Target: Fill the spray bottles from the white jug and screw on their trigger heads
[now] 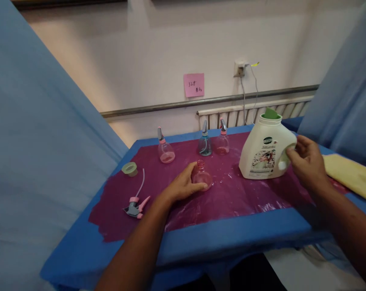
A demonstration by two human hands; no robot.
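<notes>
Blue-covered desk (231,232) carries a purple sheet (225,204). White jug (252,153) stands on the sheet's right part, green insert (270,114) in its neck. Right hand (308,161): thumb against the jug's handle; cannot tell whether that grip is closed. Left hand (184,184): grip curled about the pink bottle (205,176) (upright, neck open) at mid-sheet. Spray head (133,208) lies left of it; pale green cap (129,168) sits near the sheet's left edge.

Your pink bottle (205,177): clear, glossy plastic | your jug (264,155): opaque, smooth plastic | sheet (228,202) before you: wrinkled, shiny film | yellow cloth (352,176): matt
</notes>
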